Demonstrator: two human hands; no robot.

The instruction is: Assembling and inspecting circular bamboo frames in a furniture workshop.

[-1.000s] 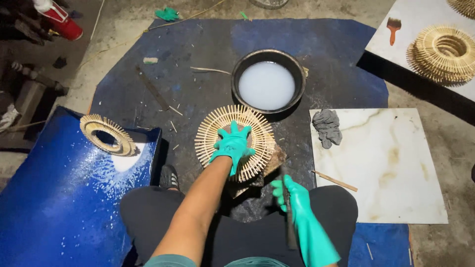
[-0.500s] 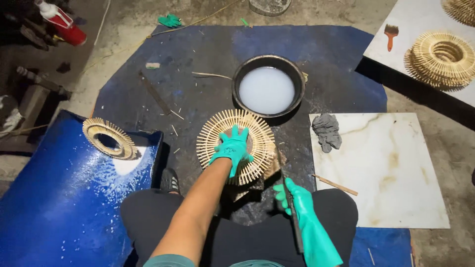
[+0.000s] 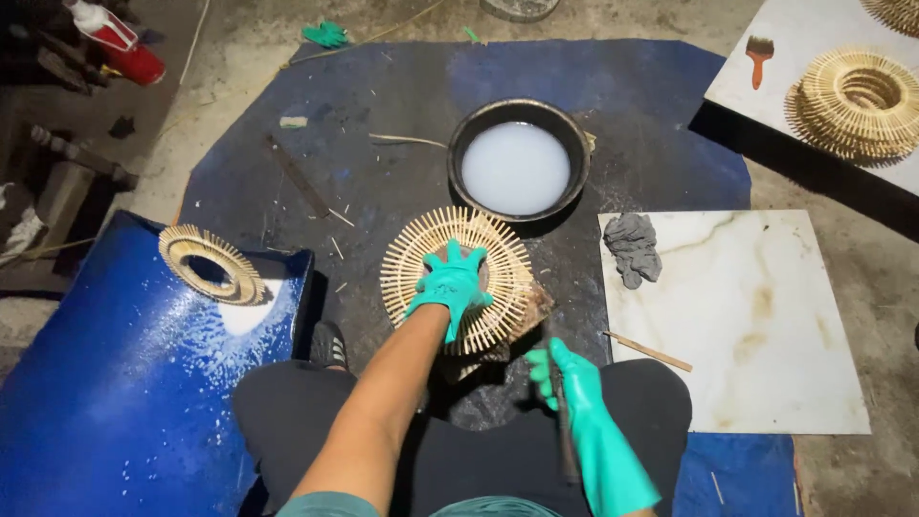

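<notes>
Left hand (image 3: 450,285) in a green glove lies flat, fingers spread, on the hub of the round stick wheel (image 3: 458,279), which sits flat on the blue floor mat (image 3: 383,105) just below the basin of white liquid (image 3: 517,168). Right hand (image 3: 567,378) is closed round a thin dark tool (image 3: 563,421), probably a blade; hard to tell.

Best done with steady downward pressure on the hub while the tool works the near rim.

The wheel faces up; being round, it has no long axis, its spokes radiating all ways.
</notes>
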